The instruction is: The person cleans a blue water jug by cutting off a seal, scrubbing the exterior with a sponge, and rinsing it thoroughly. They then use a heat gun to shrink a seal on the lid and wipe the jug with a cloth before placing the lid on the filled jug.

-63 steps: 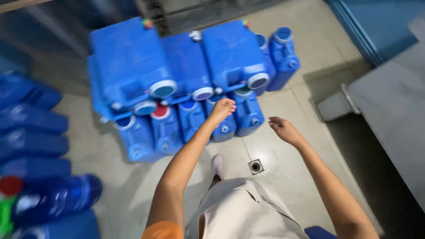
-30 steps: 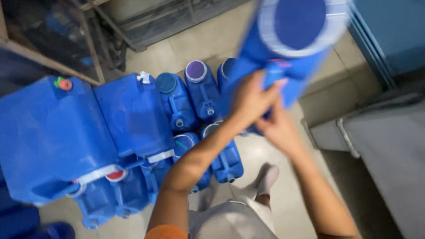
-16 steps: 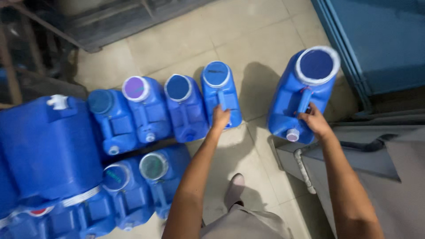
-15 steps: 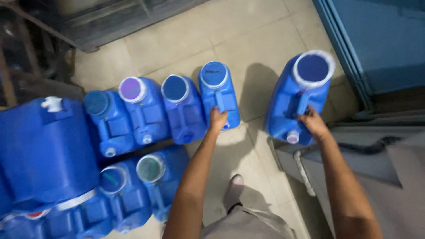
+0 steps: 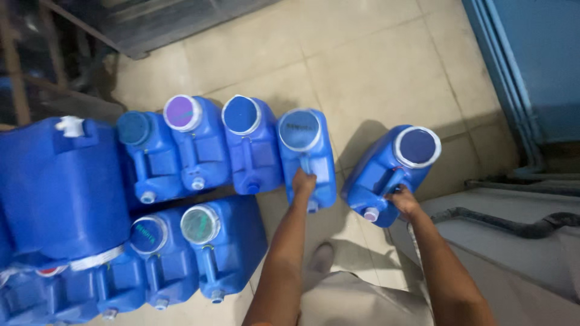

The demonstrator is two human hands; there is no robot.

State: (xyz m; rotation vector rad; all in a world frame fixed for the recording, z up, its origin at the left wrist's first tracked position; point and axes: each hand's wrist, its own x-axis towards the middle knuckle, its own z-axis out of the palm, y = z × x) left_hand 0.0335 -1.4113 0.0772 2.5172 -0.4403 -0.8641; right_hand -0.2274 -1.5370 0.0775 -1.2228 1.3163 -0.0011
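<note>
The tilted blue jerrycan (image 5: 386, 172) stands on the floor tiles (image 5: 362, 66), its handle gripped by the right hand (image 5: 403, 200); the left hand (image 5: 303, 181) clasps the neighbouring jerrycan (image 5: 308, 154)'s handle; fingers mostly hidden

Two seconds ago both hands were bare and reaching toward the stack; a second ago they held a blue jerrycan (image 5: 389, 172) high in front of the camera. Since then it has come down onto the floor, tilted, gripped by the right hand (image 5: 403, 199), just beside the row. The left hand (image 5: 303, 181) has moved to the handle of the row's end can (image 5: 308, 154).
</note>
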